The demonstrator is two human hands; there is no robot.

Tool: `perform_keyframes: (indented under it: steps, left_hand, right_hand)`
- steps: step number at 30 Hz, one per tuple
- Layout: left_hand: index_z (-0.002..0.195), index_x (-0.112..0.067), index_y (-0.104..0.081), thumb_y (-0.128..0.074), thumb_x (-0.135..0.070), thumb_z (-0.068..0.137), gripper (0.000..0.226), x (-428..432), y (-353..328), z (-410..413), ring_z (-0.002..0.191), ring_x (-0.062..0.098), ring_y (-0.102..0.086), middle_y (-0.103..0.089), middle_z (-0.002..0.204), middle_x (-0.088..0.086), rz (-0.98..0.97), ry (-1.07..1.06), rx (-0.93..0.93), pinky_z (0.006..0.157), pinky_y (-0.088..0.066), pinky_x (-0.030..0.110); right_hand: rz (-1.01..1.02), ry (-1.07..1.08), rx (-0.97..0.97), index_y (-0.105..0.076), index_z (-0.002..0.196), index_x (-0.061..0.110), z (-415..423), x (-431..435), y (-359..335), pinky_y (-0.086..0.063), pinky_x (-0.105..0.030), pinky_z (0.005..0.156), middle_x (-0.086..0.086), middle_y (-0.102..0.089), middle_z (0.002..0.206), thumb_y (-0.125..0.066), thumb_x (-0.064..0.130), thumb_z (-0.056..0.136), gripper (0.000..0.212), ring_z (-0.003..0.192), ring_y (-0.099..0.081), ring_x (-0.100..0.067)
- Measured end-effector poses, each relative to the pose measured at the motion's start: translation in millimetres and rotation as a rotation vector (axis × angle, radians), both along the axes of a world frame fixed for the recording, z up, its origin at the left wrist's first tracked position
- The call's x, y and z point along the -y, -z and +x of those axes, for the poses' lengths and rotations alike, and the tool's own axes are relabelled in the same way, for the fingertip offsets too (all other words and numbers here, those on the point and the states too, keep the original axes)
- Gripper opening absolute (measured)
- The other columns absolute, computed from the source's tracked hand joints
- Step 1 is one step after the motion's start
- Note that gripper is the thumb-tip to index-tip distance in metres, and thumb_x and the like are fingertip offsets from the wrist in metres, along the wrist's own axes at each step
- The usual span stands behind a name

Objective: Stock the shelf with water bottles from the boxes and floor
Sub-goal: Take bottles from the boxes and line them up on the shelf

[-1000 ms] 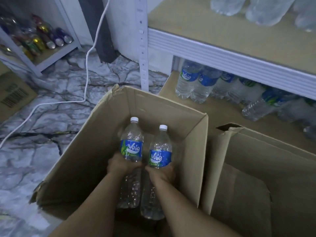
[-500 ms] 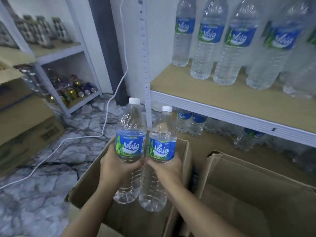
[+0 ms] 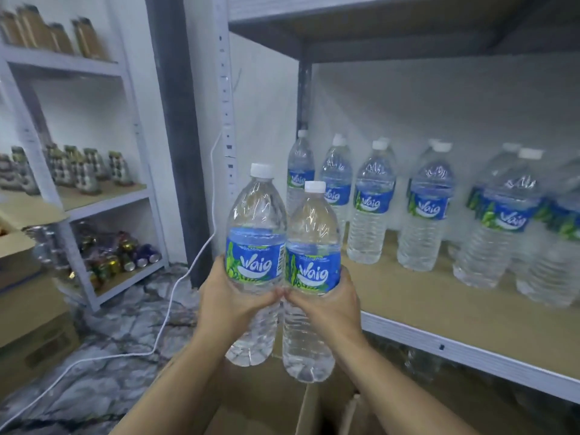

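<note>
The job is sitting somewhere in the middle, by my judgement. The shelf [image 3: 423,312] is already carrying a row of upright bottles [image 3: 370,205] toward its back, some doubled in depth, while the front strip of the board is lying bare, so there is room for more. Two further bottles are on their way: the left hand [image 3: 229,306] is gripping the left bottle [image 3: 255,246] around its waist just under the label, and the right hand [image 3: 332,306] is gripping the right bottle [image 3: 312,262] the same way. Both bottles are hanging upright in the air, touching side by side, in front of the shelf's left end and above an open box [image 3: 260,409]. They are not yet resting on the board.

What is remaining in the box is hidden by the arms, so I cannot say how many are left; the level below the shelf is too dark and blurred to read, though it may be holding bottles too.

The bottles are looking clear and ribbed, full of water nearly to the neck, with white caps and blue-and-green labels reading "Waig".
</note>
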State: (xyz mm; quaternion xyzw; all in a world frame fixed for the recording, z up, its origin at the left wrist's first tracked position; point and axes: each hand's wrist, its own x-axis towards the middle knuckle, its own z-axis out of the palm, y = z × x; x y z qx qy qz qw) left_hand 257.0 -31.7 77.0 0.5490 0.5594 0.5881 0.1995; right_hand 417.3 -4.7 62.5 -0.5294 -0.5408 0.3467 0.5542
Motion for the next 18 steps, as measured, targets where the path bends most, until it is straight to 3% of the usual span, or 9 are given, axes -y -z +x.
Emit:
perform_keyframes:
  steps: [3, 5, 7, 9, 12, 14, 18]
  left_hand:
    - [0.099, -0.022, -0.054, -0.098, -0.014, 0.043, 0.071, -30, -11, 17, 0.08, -0.004, -0.068, -0.071, 0.089, -0.008, 0.062, 0.014, 0.048, 0.07, -0.052, 0.012]
    - [0.102, -0.021, -0.055, -0.099, -0.018, 0.041, 0.075, -53, -15, 25, 0.086, 0.006, -0.07, -0.073, 0.093, -0.005, 0.083, 0.014, 0.079, 0.079, -0.056, 0.027]
    - [0.106, -0.021, -0.055, -0.099, -0.02, 0.042, 0.078, -77, -17, 31, 0.089, 0.008, -0.07, -0.073, 0.096, -0.005, 0.095, 0.02, 0.09, 0.081, -0.056, 0.032]
    - [0.111, -0.018, -0.054, -0.098, -0.016, 0.043, 0.081, -99, -19, 38, 0.089, 0.008, -0.07, -0.073, 0.099, -0.003, 0.107, 0.025, 0.104, 0.081, -0.056, 0.03]
    - [0.111, -0.013, -0.053, -0.096, -0.006, 0.046, 0.078, -132, -21, 45, 0.08, -0.007, -0.066, -0.07, 0.097, -0.004, 0.13, 0.015, 0.096, 0.07, -0.05, 0.008]
    - [0.11, -0.015, -0.053, -0.096, -0.008, 0.046, 0.077, -152, -20, 49, 0.077, -0.011, -0.062, -0.066, 0.095, -0.012, 0.139, -0.015, 0.07, 0.066, -0.044, 0.001]
    - [0.111, -0.018, -0.05, -0.096, -0.016, 0.048, 0.077, -190, -16, 50, 0.083, -0.009, -0.057, -0.062, 0.093, -0.015, 0.121, -0.083, 0.055, 0.07, -0.044, 0.007]
  right_hand:
    - [0.042, 0.032, 0.022, -0.058, 0.103, 0.025, 19, -24, -20, -0.046, -0.006, 0.058, 0.012, -0.071, 0.089, -0.095, 0.025, 0.048, 0.067, 0.074, -0.064, 0.008]
    - [0.069, 0.05, 0.04, -0.058, 0.101, 0.025, 29, -39, -31, -0.044, -0.006, 0.057, 0.013, -0.071, 0.088, -0.094, 0.027, 0.048, 0.065, 0.074, -0.063, 0.008]
    - [0.086, 0.05, 0.045, -0.058, 0.1, 0.026, 41, -56, -37, -0.044, -0.005, 0.056, 0.014, -0.071, 0.086, -0.094, 0.027, 0.048, 0.064, 0.07, -0.063, 0.009]
    - [0.108, 0.048, 0.058, -0.058, 0.1, 0.027, 52, -71, -43, -0.045, -0.007, 0.057, 0.013, -0.071, 0.084, -0.094, 0.025, 0.049, 0.062, 0.07, -0.064, 0.009]
    - [0.158, 0.086, 0.052, -0.058, 0.101, 0.024, 70, -93, -48, -0.046, -0.008, 0.056, 0.012, -0.071, 0.081, -0.094, 0.018, 0.051, 0.061, 0.067, -0.065, 0.007]
    - [0.175, 0.12, 0.057, -0.057, 0.1, 0.024, 83, -107, -49, -0.048, -0.009, 0.058, 0.011, -0.07, 0.084, -0.094, 0.018, 0.051, 0.061, 0.068, -0.064, 0.007]
    - [0.194, 0.16, 0.068, -0.057, 0.107, 0.026, 105, -134, -45, -0.057, -0.033, 0.078, 0.008, -0.071, 0.095, -0.094, 0.031, 0.047, 0.071, 0.084, -0.069, -0.009]
